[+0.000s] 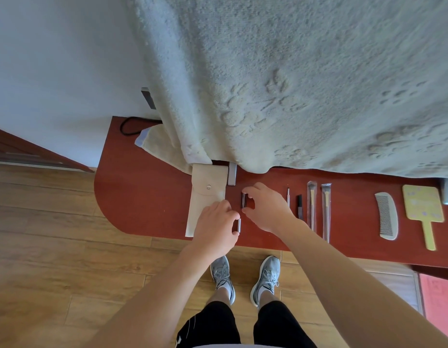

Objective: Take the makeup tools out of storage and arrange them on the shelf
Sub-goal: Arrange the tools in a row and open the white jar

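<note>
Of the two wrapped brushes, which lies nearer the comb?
The outer brush, on the comb side; the inner brush lies next to the dark tube.

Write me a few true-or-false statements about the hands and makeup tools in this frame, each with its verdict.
1. The right hand pinches a small dark tube between thumb and fingers. True.
2. The comb lies to the left of the beige pouch. False: it lies far to the right on the shelf, beside the yellow mirror.
3. Two wrapped brushes lie side by side on the shelf, right of the hands. True.
4. The left hand is empty. False: it holds a small pale tube next to the pouch.
</note>
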`<action>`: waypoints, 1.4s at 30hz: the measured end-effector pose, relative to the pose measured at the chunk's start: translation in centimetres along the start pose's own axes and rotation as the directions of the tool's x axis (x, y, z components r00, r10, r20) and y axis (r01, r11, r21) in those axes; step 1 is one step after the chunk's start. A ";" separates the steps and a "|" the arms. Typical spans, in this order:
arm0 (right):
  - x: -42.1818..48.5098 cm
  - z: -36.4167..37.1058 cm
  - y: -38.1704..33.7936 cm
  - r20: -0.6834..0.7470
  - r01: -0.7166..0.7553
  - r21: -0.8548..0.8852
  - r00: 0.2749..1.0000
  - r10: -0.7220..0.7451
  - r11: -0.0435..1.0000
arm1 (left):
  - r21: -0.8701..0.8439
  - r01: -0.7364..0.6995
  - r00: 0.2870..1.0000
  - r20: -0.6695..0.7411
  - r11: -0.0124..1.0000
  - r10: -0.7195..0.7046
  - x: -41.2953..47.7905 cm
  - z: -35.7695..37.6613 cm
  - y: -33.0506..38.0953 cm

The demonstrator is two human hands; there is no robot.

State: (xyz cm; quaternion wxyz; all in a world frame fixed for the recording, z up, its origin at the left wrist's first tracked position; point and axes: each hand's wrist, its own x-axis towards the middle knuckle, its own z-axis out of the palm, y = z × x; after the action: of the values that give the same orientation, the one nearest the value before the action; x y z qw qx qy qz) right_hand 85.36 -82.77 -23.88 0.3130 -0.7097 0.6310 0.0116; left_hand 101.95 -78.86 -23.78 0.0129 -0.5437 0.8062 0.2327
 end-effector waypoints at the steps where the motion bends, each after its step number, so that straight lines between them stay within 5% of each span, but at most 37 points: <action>1: -0.2 -0.1 0.2 -0.003 -0.004 -0.004 1.000 0.004 1.000 | -0.001 -0.004 1.000 0.000 1.000 0.004 0.1 0.1 0.3; 42: -3.3 -2.8 7.4 -0.039 -0.012 -0.036 0.999 0.010 0.999 | -0.034 -0.026 1.000 -0.014 0.999 0.025 2.7 3.5 8.1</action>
State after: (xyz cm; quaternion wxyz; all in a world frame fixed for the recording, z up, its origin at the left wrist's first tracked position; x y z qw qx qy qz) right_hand 76.95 -81.23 -23.44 0.2875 -0.7120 0.6405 0.0110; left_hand 92.87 -77.43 -24.71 -0.0049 -0.5352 0.8091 0.2426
